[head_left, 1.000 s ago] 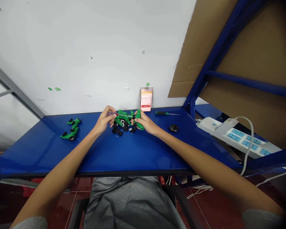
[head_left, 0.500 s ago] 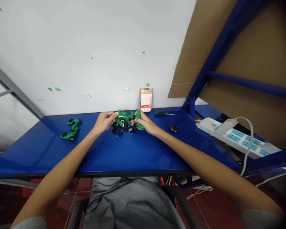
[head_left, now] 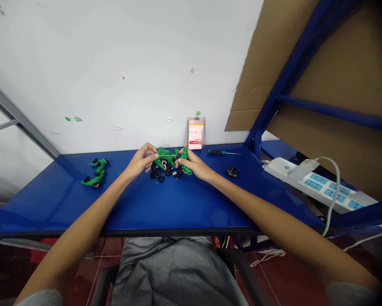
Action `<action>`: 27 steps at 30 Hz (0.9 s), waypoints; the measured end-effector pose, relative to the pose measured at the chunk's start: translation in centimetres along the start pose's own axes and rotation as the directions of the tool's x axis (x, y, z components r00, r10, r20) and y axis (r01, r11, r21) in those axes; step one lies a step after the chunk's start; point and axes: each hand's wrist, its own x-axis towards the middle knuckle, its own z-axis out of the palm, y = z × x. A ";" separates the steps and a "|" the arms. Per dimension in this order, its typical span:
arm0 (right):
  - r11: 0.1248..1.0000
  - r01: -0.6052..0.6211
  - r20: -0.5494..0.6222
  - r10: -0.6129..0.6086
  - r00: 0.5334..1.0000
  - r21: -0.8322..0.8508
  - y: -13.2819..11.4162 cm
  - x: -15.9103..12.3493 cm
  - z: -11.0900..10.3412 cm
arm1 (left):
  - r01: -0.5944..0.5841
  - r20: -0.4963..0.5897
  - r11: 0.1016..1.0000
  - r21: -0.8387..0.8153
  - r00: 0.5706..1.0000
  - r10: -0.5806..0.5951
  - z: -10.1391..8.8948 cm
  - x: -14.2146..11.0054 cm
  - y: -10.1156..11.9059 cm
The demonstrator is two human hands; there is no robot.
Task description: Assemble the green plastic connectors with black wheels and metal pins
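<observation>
My left grip (head_left: 141, 161) closed on screwdriver (head_left: 168, 155), shaft pointing toward green fitting (head_left: 185, 153); my right grip (head_left: 193, 164) clasps fitting above counter (head_left: 178, 204), presumably bracing it. Loose black parts (head_left: 168, 171) clustered near both grips, seemingly for easy reach.

- Hands: 2, i.e. L hand (head_left: 143, 160) & R hand (head_left: 193, 163).
- Drivers: 2 tot. – thin-shafted driver (head_left: 168, 155) w/ L hand, green-handled driver (head_left: 217, 151) on table (head_left: 178, 208).
- Green fitting (head_left: 185, 154) in R hand: 1.
- Parts pile (head_left: 165, 153): overlapping, no. of pcs unclear.
- Green/blk parts (head_left: 98, 172), table's L end: 1 grp, pcs uncertain.
- Phone (head_left: 195, 138): 1.
- Blk rounded obj. (head_left: 232, 171): 1.
- Pwr strip (head_left: 278, 165): 1.
- Green wall bits (head_left: 78, 119): 3.
</observation>
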 end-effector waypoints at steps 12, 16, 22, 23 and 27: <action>0.994 0.000 -0.071 -0.008 0.997 -0.112 -0.1 0.2 0.2 | 0.067 0.048 0.989 0.130 0.996 -0.074 -0.4 0.3 -0.4; 0.957 0.004 -0.119 -0.040 0.992 -0.289 -0.3 0.1 -0.2 | 0.038 0.017 0.998 0.056 0.999 -0.039 -0.6 0.4 -0.5; 0.884 0.052 -0.078 -0.100 0.992 -0.464 -2.1 -0.4 0.3 | -0.084 0.108 0.996 0.041 0.991 0.080 0.9 0.2 -1.1; 0.888 0.054 -0.066 -0.095 0.993 -0.456 -2.3 -0.5 0.5 | -0.119 0.135 0.989 0.086 0.985 0.107 1.3 0.1 -1.2; 0.900 0.065 -0.014 -0.079 0.997 -0.430 -2.7 -0.8 1.3 | -0.218 0.190 0.902 0.374 0.969 0.155 2.4 -0.5 -1.6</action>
